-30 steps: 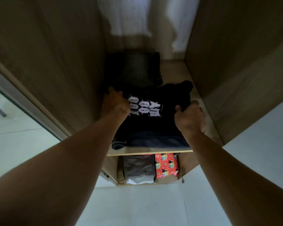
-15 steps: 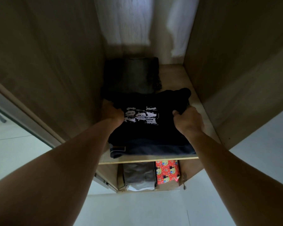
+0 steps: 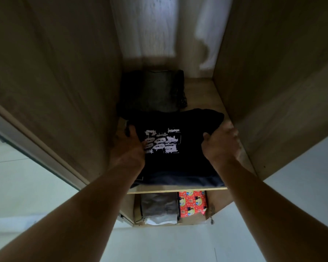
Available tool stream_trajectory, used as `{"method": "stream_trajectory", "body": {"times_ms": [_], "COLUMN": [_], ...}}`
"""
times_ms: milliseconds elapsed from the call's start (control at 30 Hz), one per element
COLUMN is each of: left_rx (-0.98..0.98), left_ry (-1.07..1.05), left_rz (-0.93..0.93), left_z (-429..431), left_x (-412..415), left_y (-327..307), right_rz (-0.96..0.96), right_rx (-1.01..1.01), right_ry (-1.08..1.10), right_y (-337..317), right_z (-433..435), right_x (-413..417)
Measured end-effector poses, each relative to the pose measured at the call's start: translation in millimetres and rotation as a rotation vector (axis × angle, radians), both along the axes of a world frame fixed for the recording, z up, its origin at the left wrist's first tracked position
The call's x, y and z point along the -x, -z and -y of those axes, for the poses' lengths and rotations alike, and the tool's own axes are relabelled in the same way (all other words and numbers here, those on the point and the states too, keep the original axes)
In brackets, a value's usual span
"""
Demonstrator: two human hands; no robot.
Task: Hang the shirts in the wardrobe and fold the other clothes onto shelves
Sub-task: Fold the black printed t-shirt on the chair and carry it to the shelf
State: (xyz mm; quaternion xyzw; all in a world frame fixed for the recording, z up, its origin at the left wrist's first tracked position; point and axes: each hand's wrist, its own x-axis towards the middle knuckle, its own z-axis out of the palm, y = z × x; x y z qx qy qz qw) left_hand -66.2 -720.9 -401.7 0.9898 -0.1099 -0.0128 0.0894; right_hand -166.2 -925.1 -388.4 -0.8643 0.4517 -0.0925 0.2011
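Single head cam (wide-angle, edges bend), worn on person's head, faces fwd and steeply down into the wardrobe (image 3: 64,76). Close in: left hand (image 3: 129,148) and right hand (image 3: 221,146) both reach the black shirt (image 3: 187,125), approx frame centre, on the shelf (image 3: 201,91). Floor (image 3: 159,246) fills frame bottom.

Parts hidden, cropped or blurred

The white print on the black T-shirt (image 3: 187,121) is smeared and partly covered by the left hand (image 3: 129,148), so it cannot be read. The right hand (image 3: 221,146) is blurred and its fingers cannot be made out. The left fingers are lost in shadow at the shirt's edge. The white hanging garments (image 3: 146,25) are blurred and cut off by the top edge. The grey folded garment (image 3: 159,207) and the red patterned item (image 3: 192,205) are partly hidden by the shelf (image 3: 178,190).
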Motion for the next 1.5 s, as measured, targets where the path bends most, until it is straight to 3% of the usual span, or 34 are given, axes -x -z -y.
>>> {"method": "stream_trajectory", "body": {"times_ms": [67,100,167,267,467,567,767,1000,1300,1500], "left_rx": [-0.056,-0.006,0.052,-0.016,-0.009,0.006,0.007,-0.011,0.041,0.179], "left_ry": [0.179,0.253,0.326,0.331,0.268,0.311,0.332,0.354,0.606,0.84], "left_rz": [0.158,0.117,-0.078,-0.172,-0.16,-0.223,-0.129,-0.089,-0.007,0.144], "left_z": [5.8,6.5,2.9,-9.4,8.8,5.4,-1.8,-0.1,0.4,-20.8], "left_x": [12.0,17.5,27.0,37.8,23.5,14.8,17.3,25.2,74.2,144.2], "left_y": [0.2,1.1,8.9,20.8,10.7,18.3,27.8,8.1,-110.0,-249.0], "right_rz": [0.029,0.004,-0.098,-0.231,-0.209,-0.259,-0.235,-0.185,-0.163,-0.142], "right_rx": [0.234,0.28,0.185,-0.079,0.229,0.17,-0.011,0.105,0.166,0.324], "right_ry": [-0.22,-0.337,-0.442,-0.394,-0.524,-0.564,-0.509,-0.447,-0.367,-0.215], "right_y": [-2.1,-1.0,5.9,14.8,10.7,15.2,14.7,-14.3,-135.6,-285.5], "right_z": [-8.8,-9.3,-4.7,5.3,-3.2,2.1,12.1,0.9,-40.4,-93.0], "right_x": [3.4,2.8,-0.4,-3.1,-4.0,3.5,20.5,29.8,103.0,208.5]}}
